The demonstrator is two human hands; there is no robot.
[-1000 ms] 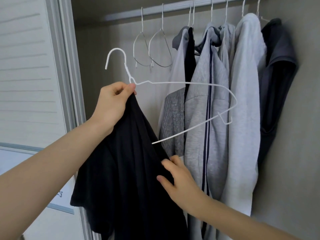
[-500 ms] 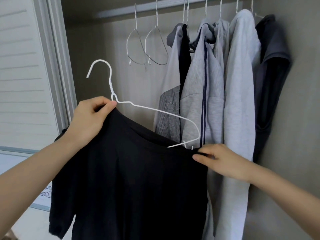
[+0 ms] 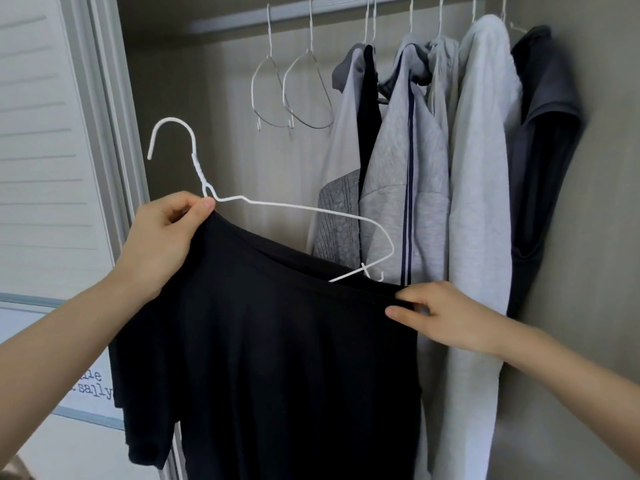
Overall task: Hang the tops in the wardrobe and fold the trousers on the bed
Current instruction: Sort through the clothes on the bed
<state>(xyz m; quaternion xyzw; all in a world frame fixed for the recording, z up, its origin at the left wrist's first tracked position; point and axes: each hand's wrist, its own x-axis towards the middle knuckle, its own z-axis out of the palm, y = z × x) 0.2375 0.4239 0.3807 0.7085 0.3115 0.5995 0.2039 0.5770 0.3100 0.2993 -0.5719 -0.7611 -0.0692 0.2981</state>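
Here, left hand (image 3: pixel 162 237) fingers pinch white hanger (image 3: pixel 298 209) and black top (image 3: pixel 277 341); right hand (image 3: pixel 446 317) fingers pinch its shoulder.

A louvred sliding door (image 3: pixel 45 168) stands left of the opening; low on it a framed panel (image 3: pixel 86 389) bears partly legible lettering

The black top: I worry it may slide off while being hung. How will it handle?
Probably floppy: the black top drapes and sags between the left hand and right hand. Likely light, as a pinch holds it. It may slip: the white hanger shows its right shoulder bare.
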